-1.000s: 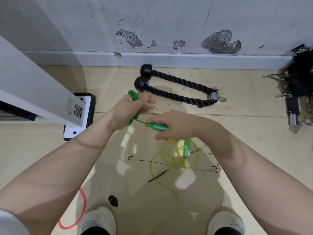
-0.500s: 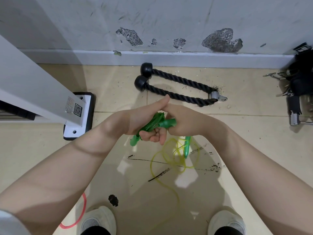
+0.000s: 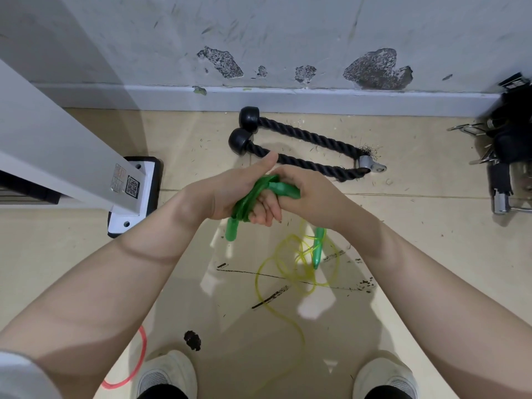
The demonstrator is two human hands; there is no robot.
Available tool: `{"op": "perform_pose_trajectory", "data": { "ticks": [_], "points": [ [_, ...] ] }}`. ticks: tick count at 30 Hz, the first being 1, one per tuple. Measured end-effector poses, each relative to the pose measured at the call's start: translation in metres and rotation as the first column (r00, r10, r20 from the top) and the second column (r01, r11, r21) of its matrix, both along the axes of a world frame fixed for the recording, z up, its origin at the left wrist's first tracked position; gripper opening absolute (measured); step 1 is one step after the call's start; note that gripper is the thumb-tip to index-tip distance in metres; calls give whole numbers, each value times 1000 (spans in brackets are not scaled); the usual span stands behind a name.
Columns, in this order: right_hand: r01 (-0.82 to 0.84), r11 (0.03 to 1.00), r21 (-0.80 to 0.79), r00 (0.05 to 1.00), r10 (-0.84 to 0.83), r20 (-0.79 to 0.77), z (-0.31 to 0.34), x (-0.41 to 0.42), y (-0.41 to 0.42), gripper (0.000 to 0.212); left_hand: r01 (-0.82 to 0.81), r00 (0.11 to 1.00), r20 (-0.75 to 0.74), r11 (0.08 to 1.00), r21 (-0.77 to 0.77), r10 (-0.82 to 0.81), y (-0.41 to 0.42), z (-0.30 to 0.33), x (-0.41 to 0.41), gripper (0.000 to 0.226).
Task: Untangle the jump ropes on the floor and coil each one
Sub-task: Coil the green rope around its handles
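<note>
- The left hand [image 3: 230, 194] is closed around a bunch of green jump rope [image 3: 250, 197], with the loops lying across the palm
- One green handle [image 3: 232, 230] pokes out under the left hand and points down at the floor
- The right hand [image 3: 309, 194] is closed on the other green handle [image 3: 283, 190] and presses it against the bunch
- I think the hands are so close together because the last bit of rope is being tucked in, so the coil will not spring open
- The thumbs point up and nearly touch, like a little roof over the rope
- This green rope looks almost done, and it is up in the hands, not on the floor
- A yellow jump rope [image 3: 290, 269] lies on the floor [image 3: 431, 254] under the hands, in a messy pile of loops, with a long tail running down between the two white shoes [image 3: 168, 375]
- Its green handle [image 3: 318, 247] lies on the pile, just under the right wrist
- That yellow rope is not coiled yet, so it is likely the next job
- A bit of red rope [image 3: 135, 367] curls on the floor by the left shoe, and most of it is hidden by the left arm
- A thick black rope with round ends [image 3: 299, 146] lies near the wall, well apart from the yellow pile
- A white machine leg [image 3: 86, 168] stands on the left, and some black straps and metal clips [image 3: 506, 151] sit on the right
- None of these touch the jump ropes, so nothing blocks the way
</note>
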State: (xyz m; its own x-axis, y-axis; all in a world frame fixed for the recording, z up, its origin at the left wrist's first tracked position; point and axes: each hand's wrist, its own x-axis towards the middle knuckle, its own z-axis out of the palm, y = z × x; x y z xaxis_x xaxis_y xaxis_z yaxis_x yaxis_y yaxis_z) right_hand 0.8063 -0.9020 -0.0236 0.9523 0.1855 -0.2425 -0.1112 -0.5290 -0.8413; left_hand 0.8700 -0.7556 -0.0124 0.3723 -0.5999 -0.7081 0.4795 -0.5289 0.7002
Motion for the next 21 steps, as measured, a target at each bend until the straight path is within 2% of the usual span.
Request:
{"op": "perform_pose_trajectory", "data": {
  "ticks": [2, 3, 4, 5, 8, 10, 12, 15, 17, 19, 21],
  "points": [
    [54, 997, -49, 998, -53, 27, 0, 2, -3, 16, -253, 958, 134, 967, -12, 252, -6, -1, 4, 70],
    [83, 995, -52, 996, -81, 29, 0, 2, -5, 13, -413, 892, 185, 910, -30, 412, -7, -1, 6, 62],
    [100, 994, -43, 995, -99, 18, 0, 1, -6, 11, -534, 824, 193, 844, -54, 533, -8, -1, 8, 56],
    [103, 994, -32, 995, -102, 9, -1, 0, -6, 10, -583, 792, 172, 810, -72, 585, -8, -2, 9, 53],
    [140, 989, -45, 990, -141, -18, -2, 0, -7, 5, -469, 867, 119, 873, -133, 484, -6, -6, 6, 45],
    [282, 955, 86, 956, -273, -105, -2, 1, -11, 4, -370, 898, 185, 912, -179, 400, -5, -13, 4, 41],
    [395, 888, 235, 915, -356, -191, 1, 2, -17, 9, -310, 906, 234, 929, -201, 353, -4, -18, 2, 48],
    [419, 866, 275, 904, -368, -219, 4, 3, -22, 6, -257, 942, 131, 915, -311, 309, -5, -22, -6, 65],
    [435, 839, 326, 895, -365, -256, 2, 2, -20, 7, -247, 957, 48, 894, -374, 285, -6, -25, -12, 63],
    [438, 812, 386, 893, -343, -293, 2, 0, -17, 8, -271, 959, -25, 890, -367, 282, -5, -30, -14, 68],
    [429, 788, 443, 897, -314, -310, 1, 1, -16, 9, -280, 958, -35, 893, -353, 286, -3, -33, -13, 73]
  ]
}}
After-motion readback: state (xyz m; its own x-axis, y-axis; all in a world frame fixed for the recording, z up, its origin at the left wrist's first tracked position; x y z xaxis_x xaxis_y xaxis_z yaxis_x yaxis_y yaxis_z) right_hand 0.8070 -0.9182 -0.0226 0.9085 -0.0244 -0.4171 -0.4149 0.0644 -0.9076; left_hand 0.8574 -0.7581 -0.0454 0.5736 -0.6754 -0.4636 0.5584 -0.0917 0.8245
